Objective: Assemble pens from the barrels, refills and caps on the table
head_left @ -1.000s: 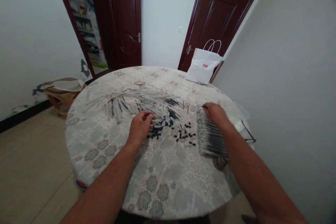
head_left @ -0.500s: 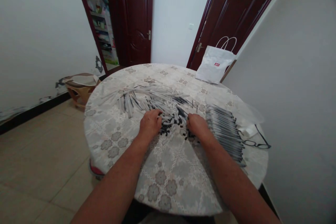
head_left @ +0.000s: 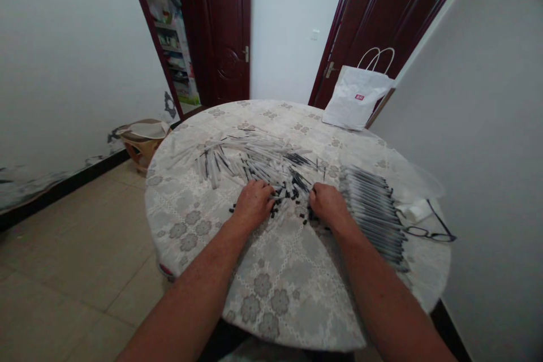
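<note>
At the middle of the round table my left hand (head_left: 255, 202) lies over a scatter of small black plugs (head_left: 296, 194) and short whitish caps, fingers curled down among them. Facing it, my right hand (head_left: 327, 202) is closed, thumb side toward the pile; what its fingertips pinch is too small to make out. Beyond both hands spread loose clear pen barrels (head_left: 258, 153) and thin dark refills (head_left: 299, 158). Right of my right hand, a neat row of pens (head_left: 373, 209) lies side by side.
A patterned cloth covers the table (head_left: 263, 254). Eyeglasses (head_left: 424, 233) and a small white item (head_left: 418, 211) lie at its right edge, near a clear plastic sheet. A white paper bag (head_left: 358, 96) stands at the back right. Left of the table is a wooden stool (head_left: 146, 138).
My left hand has shifted inward over the black plugs, uncovering a few on its left. My right hand stays about where it was by the pile. The camera view has turned slightly.
</note>
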`<state>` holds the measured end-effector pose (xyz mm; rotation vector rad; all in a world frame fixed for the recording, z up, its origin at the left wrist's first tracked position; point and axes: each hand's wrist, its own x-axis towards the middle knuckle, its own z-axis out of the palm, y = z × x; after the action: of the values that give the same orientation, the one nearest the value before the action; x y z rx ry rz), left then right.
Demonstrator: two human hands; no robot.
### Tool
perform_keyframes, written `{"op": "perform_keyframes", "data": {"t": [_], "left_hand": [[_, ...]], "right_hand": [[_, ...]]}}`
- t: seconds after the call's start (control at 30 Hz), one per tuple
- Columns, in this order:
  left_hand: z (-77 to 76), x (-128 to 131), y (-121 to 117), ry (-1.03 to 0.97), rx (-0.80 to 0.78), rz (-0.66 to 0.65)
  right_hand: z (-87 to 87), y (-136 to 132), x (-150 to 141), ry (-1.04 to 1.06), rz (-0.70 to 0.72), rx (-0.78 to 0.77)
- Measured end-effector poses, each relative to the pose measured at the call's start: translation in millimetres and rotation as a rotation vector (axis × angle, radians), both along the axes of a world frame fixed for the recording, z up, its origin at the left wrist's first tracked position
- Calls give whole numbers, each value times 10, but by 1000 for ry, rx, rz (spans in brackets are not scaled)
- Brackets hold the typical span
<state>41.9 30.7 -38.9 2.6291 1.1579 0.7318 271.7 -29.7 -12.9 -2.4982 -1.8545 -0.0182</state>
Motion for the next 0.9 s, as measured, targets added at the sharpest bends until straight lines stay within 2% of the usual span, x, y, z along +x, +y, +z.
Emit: {"op": "perform_keyframes", "data": {"t": [0.23,0.4,0.53,0.63,0.73,0.8,0.9], "left_hand": [[-55,-17,120,6,69,136],[-86,-78,202,117,70,227],[-71,-104,217,86,71,250],[-28,-116,218,-61,45,225],[56,-120,205,-337,-53,168],[124,-113,186,-533,-194,122],[206,-88,150,-823,-476,66]], "right_hand": [[45,-31,-11,20,5,170],[42,-27,-20,36,15,209],[35,-23,-15,90,27,254],[61,-37,-23,220,75,403],[104,-61,-50,490,132,652],[122,-69,-70,730,111,780],[118,-54,-85,1072,55,868]]}}
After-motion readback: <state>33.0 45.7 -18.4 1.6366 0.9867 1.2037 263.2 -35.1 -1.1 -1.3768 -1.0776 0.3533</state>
